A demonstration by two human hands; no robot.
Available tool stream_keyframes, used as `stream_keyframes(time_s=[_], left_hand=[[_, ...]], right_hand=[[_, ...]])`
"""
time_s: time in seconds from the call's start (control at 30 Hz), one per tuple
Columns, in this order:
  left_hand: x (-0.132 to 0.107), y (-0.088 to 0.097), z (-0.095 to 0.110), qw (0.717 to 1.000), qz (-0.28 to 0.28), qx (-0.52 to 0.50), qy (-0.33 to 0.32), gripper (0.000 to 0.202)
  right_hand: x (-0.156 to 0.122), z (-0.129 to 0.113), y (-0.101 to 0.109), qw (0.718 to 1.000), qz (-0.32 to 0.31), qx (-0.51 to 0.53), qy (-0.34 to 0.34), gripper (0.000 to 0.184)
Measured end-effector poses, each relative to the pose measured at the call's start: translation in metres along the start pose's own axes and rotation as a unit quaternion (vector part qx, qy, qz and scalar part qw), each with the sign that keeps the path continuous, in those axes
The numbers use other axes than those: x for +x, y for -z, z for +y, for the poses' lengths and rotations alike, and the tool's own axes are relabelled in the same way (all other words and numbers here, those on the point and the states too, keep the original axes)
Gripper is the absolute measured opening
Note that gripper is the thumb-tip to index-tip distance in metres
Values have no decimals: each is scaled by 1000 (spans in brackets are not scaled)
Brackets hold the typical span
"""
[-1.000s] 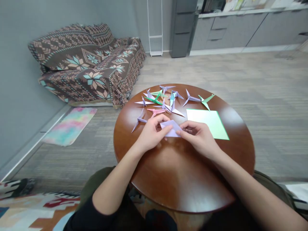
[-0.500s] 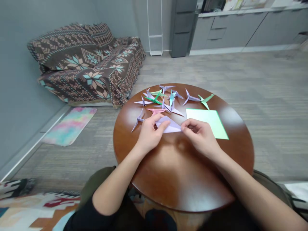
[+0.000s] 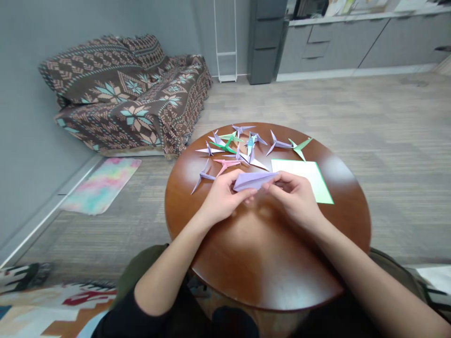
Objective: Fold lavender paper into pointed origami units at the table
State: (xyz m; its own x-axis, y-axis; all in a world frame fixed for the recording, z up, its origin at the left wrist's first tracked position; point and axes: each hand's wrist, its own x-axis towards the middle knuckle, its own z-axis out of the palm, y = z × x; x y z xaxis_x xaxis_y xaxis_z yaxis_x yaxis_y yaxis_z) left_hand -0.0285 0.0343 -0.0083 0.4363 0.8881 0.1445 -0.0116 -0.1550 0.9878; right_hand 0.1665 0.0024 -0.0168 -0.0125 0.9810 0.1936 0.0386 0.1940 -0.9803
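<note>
A folded piece of purple origami paper [image 3: 254, 180] is held between my two hands, just above the brown round table [image 3: 260, 263]. My left hand [image 3: 225, 195] pinches its left end, thumb in front and fingers behind. At the other end, my right hand [image 3: 291, 190] grips the pointed tip between thumb and fingers. Right behind my left hand lies a pink folded paper crane [image 3: 226, 164]. A purple paper crane [image 3: 203, 175] rests to its left. Partly behind my right hand is a light green sheet of paper [image 3: 310, 176], lying flat.
Several more paper cranes, purple and green, crowd the far side of the table, among them a dark green crane [image 3: 227, 145] and a light green crane [image 3: 300, 148]. Beyond stands a sofa [image 3: 137, 98] under a patterned cover. My legs are below the table's near edge.
The purple paper has been lifted and tilted, so a narrower folded side now faces me. My left thumb has shifted to its lower edge, and my right fingers have come round its tip.
</note>
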Motion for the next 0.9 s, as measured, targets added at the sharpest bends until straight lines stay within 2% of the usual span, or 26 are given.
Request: stream_keyframes(time_s=[0.07, 0.17, 0.3, 0.47, 0.57, 0.6, 0.67, 0.77, 0.9], left_hand=[[0, 1, 0, 999, -6, -24, 30, 29], [0, 1, 1, 997, -5, -49, 59, 35], [1, 1, 5, 995, -27, -39, 83, 37], [0, 5, 8, 996, -29, 70, 45, 18], [-2, 4, 4, 991, -71, 68, 90, 16], [-2, 3, 2, 990, -83, 44, 105, 22], [-3, 0, -1, 990, -85, -4, 113, 46], [-4, -2, -4, 992, -53, -49, 103, 77], [-2, -1, -1, 993, -26, -73, 88, 87]], right_hand=[[0, -1, 0, 1000, 22, -7, 9, 18], [0, -2, 0, 1000, 11, -5, 10, 17], [-1, -3, -1, 999, 23, -27, 20, 19], [2, -1, 3, 994, 79, -60, 38, 16], [3, 1, 3, 992, 98, -61, 45, 11], [2, 2, 2, 993, 90, -62, 46, 9], [1, 2, 0, 994, 67, -69, 54, 8], [-2, 2, -5, 994, 45, -78, 69, 14], [-3, 3, -7, 990, 43, -100, 85, 17]])
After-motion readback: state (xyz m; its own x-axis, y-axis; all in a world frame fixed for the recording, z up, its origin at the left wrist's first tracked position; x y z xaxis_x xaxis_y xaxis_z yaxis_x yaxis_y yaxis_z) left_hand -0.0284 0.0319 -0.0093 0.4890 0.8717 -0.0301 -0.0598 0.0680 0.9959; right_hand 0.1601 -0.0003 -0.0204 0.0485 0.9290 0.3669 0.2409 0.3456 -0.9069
